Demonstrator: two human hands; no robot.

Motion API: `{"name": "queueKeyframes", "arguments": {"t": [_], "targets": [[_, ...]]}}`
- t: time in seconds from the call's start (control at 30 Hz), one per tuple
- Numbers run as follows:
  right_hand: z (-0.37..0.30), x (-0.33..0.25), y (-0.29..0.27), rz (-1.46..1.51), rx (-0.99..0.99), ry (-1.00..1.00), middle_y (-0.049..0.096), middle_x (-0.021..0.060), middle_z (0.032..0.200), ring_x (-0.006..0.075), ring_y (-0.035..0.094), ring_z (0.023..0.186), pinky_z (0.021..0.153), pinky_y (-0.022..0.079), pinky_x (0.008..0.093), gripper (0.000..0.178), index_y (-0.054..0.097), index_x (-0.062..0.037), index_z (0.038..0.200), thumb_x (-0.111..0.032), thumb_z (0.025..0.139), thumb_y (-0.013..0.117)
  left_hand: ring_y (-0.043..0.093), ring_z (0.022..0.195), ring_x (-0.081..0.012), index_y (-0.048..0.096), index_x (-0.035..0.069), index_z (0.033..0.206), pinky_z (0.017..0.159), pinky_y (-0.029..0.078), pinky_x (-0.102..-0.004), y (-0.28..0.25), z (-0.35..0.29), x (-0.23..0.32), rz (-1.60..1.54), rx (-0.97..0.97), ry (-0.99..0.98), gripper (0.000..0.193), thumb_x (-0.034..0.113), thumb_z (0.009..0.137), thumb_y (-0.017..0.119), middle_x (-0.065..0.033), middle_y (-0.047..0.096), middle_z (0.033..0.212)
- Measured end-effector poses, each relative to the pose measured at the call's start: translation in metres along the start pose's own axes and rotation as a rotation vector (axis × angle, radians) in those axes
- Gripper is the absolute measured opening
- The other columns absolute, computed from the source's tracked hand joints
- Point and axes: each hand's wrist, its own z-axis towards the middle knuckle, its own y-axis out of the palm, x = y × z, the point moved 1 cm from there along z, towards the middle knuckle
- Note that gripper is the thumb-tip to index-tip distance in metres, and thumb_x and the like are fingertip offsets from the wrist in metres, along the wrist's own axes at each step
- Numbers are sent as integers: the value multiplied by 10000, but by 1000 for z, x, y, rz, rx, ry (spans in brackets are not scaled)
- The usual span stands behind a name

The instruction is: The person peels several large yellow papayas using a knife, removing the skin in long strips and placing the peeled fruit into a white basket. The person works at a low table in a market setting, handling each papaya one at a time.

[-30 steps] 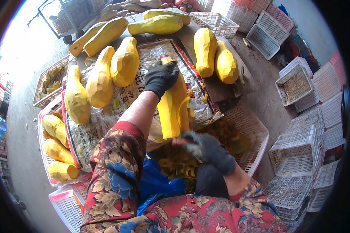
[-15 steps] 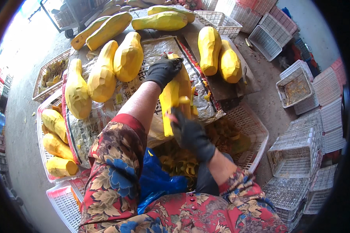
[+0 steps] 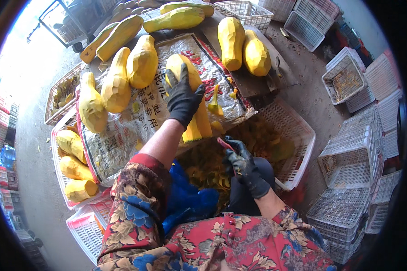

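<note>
A long peeled butternut-type squash (image 3: pixel 198 128) lies lengthwise in front of me on a printed sack (image 3: pixel 167 49), its cut end toward me. My left hand (image 3: pixel 184 97), in a black glove, grips it from above, thumb and fingers spread over its far part. In my right hand (image 3: pixel 246 168), also gloved in black, is a peeler (image 3: pixel 224 144) with a red handle, held low and apart from the squash; its blade is hard to make out. Strips of peel (image 3: pixel 216 107) lie on the sack just right of the squash.
Peeled squashes (image 3: pixel 142 63) stand left, with a pair (image 3: pixel 231 45) at the right. Unpeeled ones (image 3: pixel 175 19) lie at the far edge. Below, a white crate (image 3: pixel 298 156) holds peelings; another (image 3: pixel 59 135) holds squashes. Stacked crates (image 3: pixel 346 162) line the right side.
My right hand has drawn back with the peeler, down and right of the squash. The squash has been turned, and my left hand now lies spread over it.
</note>
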Motion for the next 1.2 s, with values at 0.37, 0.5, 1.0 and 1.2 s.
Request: {"name": "queueKeyframes", "arguments": {"t": [0.37,0.5,1.0,1.2], "targets": [[41,12,45,303,183,-91,534,-59,811,68,503,590,490,434,219,246,541,-161,1215,-162,970,565,261,1431,-409,109,99,1557,1169,222,-416,-3,-27,-2,-306,88,-359,1063,564,794,684,-217,268,1559],[62,14,41,300,268,-164,539,-27,738,97,532,562,466,438,269,238,549,-169,1153,-299,960,600,217,1448,-405,95,73,1553,1177,200,-420,5,-24,9,-329,158,-376,1068,563,802,674,-206,220,1579],[67,49,36,707,-62,-149,494,-6,894,54,493,663,553,401,183,242,502,-167,1233,-121,996,483,198,1468,-333,109,11,1538,1191,156,-380,24,-29,-14,-401,306,-482,1066,582,826,660,-225,195,1581],[70,40,29,583,34,-27,469,-61,713,53,441,490,424,371,200,171,536,-217,1121,-319,1007,461,133,1486,-331,64,8,1541,1196,130,-393,22,-33,0,-338,235,-399,1079,542,830,674,-218,151,1594]]}}
